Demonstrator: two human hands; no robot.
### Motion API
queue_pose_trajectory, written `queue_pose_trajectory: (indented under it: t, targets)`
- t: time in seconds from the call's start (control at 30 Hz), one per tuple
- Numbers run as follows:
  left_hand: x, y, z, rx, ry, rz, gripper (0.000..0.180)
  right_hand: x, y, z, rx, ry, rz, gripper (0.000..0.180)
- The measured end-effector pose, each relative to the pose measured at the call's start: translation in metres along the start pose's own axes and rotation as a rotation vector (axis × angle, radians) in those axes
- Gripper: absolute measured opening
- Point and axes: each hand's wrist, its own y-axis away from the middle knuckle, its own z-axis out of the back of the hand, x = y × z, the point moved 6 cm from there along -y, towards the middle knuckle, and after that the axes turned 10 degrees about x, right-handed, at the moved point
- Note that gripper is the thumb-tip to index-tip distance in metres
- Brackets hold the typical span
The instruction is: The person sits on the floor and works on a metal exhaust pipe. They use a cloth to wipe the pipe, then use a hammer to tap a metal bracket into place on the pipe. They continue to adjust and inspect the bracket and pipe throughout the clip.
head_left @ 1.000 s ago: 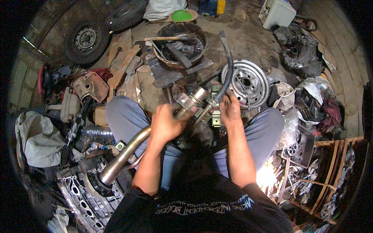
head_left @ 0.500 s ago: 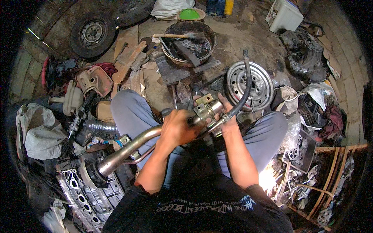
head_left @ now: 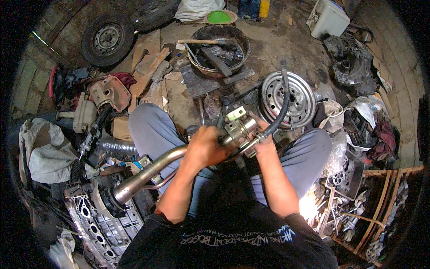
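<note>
A long bent metal filler pipe (head_left: 154, 170) lies slantwise across my lap, with a thinner pipe alongside and a wide dark-rimmed end at the lower left. My left hand (head_left: 206, 145) is wrapped round its upper middle, knuckles up. At the far end, beside a small metal bracket (head_left: 235, 113), my right hand (head_left: 266, 147) closes round the pipe and the hose joint; some of its fingers are hidden beneath. From that joint a black rubber hose (head_left: 281, 110) curves up in front of a silver wheel rim (head_left: 268, 92).
Ahead stands a round blackened pan (head_left: 242, 36) with a wooden-handled tool across it. An engine cylinder head (head_left: 92, 224) lies at the lower left. To the right are a wooden rack (head_left: 385, 210) of metal parts and a dark gearbox casing (head_left: 351, 65). A tyre (head_left: 107, 40) leans at the back left.
The bracketed end of the pipe has turned slightly, and its bracket now catches more light. Both hands keep their hold in nearly the same place.
</note>
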Motion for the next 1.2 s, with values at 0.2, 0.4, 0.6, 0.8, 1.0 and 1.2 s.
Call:
queue_pose_trajectory:
  t: [0.2, 0.4, 0.6, 0.8, 1.0, 1.2]
  targets:
    - [0.012, -0.005, -0.012, -0.030, 0.057, -0.076, 0.047, 0.004, 0.010, -0.008, -0.094, 0.077, -0.094, 0.040]
    - [0.015, -0.007, -0.013, -0.005, 0.015, -0.015, 0.050, 0.001, 0.003, 0.000, -0.084, 0.006, -0.105, 0.040]
    - [0.016, -0.007, -0.014, -0.039, 0.035, -0.001, 0.056, 0.014, 0.010, -0.010, -0.066, 0.249, 0.048, 0.046]
    - [0.021, -0.008, -0.013, -0.057, -0.040, 0.068, 0.058, 0.009, 0.004, -0.001, 0.061, -0.025, -0.109, 0.061]
    - [0.012, -0.008, -0.001, -0.022, -0.010, 0.169, 0.058, 0.011, 0.003, -0.001, -0.001, -0.021, -0.115, 0.062]
    - [0.013, -0.009, 0.006, -0.147, 0.047, 0.200, 0.071, 0.017, 0.005, -0.006, 0.158, -0.098, -0.104, 0.060]
